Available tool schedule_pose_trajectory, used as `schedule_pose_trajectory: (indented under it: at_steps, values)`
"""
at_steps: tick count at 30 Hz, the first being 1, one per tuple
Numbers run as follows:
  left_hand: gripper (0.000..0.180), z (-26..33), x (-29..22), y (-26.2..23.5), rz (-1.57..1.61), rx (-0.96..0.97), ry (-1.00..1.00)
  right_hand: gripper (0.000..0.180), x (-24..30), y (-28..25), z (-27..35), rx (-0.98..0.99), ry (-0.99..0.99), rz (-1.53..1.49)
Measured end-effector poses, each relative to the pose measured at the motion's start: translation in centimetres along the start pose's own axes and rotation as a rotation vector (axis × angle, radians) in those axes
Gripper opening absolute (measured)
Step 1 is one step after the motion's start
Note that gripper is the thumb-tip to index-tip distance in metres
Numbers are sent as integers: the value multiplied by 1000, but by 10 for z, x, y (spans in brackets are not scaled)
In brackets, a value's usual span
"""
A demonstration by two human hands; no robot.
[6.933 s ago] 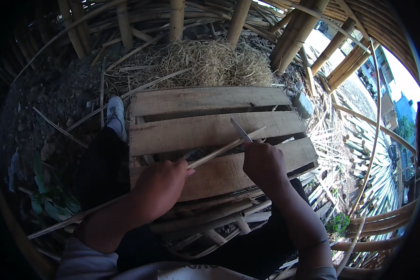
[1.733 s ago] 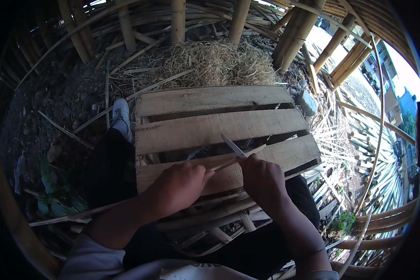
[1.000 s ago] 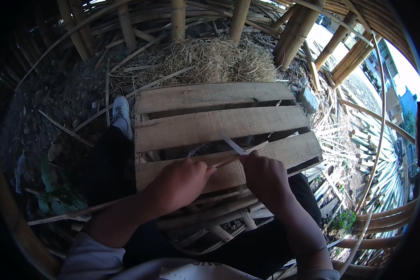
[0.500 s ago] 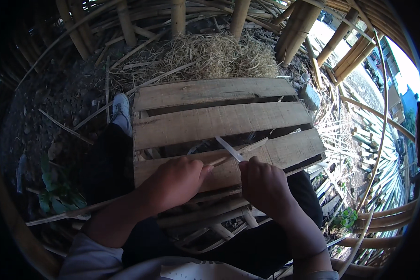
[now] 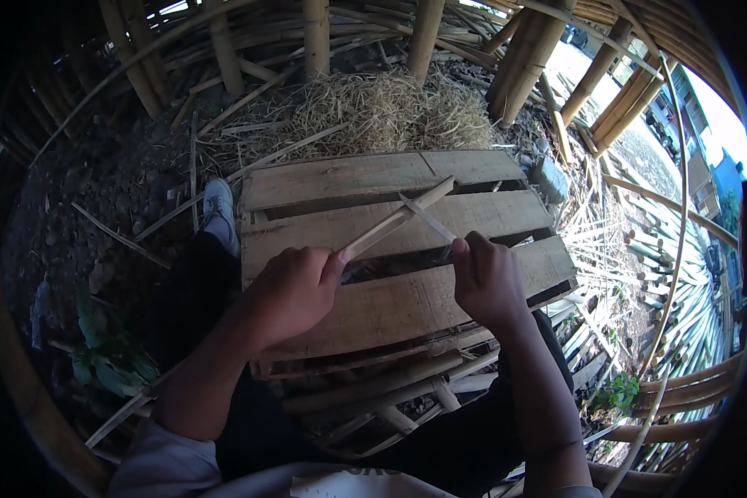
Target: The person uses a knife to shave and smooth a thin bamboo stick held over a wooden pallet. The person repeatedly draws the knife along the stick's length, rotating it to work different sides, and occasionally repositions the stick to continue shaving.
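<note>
My left hand [image 5: 299, 286] is closed around a bamboo strip [image 5: 383, 226], which points up and to the right over the slatted wooden table [image 5: 390, 311]. The strip's far end is pale and tapered. In my right hand [image 5: 490, 282] is a knife [image 5: 434, 221], its handle hidden inside the closed fingers. Its thin blade slants up and to the left and crosses the strip near the far end. Whether blade and strip touch at the crossing, I cannot tell. Both hands are above the near half of the table.
Beyond the table lies a heap of dry shavings [image 5: 390, 112], backed by bamboo posts [image 5: 316, 37]. A grey block [image 5: 549, 179] stands by the table's right corner. Many split bamboo pieces [image 5: 668, 290] lie at the right. My shoe [image 5: 217, 203] is left of the table.
Both hands have moved apart. The strip and knife now cross farther up over the table, with more of the strip showing beyond my left hand. My view has shifted slightly.
</note>
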State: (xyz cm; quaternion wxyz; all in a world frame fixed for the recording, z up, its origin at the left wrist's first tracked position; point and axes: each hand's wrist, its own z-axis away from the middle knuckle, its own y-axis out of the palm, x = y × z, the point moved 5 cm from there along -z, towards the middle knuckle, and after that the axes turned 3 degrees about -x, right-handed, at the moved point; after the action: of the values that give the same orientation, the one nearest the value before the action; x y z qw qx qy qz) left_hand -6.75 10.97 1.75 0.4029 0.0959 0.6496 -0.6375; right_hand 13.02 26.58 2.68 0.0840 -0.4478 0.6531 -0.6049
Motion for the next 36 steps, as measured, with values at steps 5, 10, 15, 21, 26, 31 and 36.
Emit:
schedule_pose_trajectory:
  at_steps: [5,10,15,21,26,31,36]
  values:
    - [44,2,-4,2,45,16,24,51,19,20,-16,-307,-62,70]
    - [44,6,-3,-1,84,42,20,43,22,28,-28,-354,-160,244]
    - [42,4,-2,0,67,-11,75,39,9,35,-33,-416,-294,219]
    - [42,1,0,3,-3,-4,50,39,0,43,-37,-418,-293,237]
    - [43,13,-10,-3,47,65,44,59,-101,1,-75,-477,271,592]
    - [43,1,-13,-18,58,17,-41,59,-89,-30,-59,-598,265,364]
    - [44,-5,5,14,-109,9,-3,53,-52,3,-40,-259,212,95]
